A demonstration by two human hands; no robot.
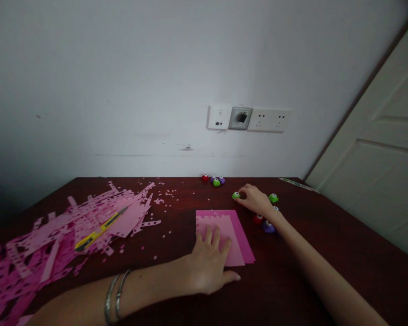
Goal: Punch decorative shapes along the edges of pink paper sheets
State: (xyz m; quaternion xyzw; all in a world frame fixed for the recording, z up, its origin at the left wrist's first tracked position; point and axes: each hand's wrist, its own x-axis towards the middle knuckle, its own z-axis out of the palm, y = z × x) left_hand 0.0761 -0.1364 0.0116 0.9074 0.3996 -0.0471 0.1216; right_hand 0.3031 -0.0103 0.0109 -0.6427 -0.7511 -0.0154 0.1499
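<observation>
My left hand [209, 260], fingers spread, lies flat on a light pink sheet of paper [236, 253]. That sheet overlaps a darker pink sheet [246, 251], and small notches or cut-outs run along its far edge. Farther right, my right hand [255, 199] pinches a small green craft punch [236, 195] with a white eye on top, at the table surface. Close to the right wrist sit another green punch [273, 198], a red punch [258, 219] and a purple punch [268, 226]; one more is mostly hidden behind the wrist.
Punched pink paper strips [61, 244] are heaped at the left, with a yellow utility knife [100, 230] on top. Tiny pink cut-outs [159, 201] litter the dark red table [177, 194]. Several punches [216, 182] stand by the wall, and a ruler-like strip [299, 184] lies far right.
</observation>
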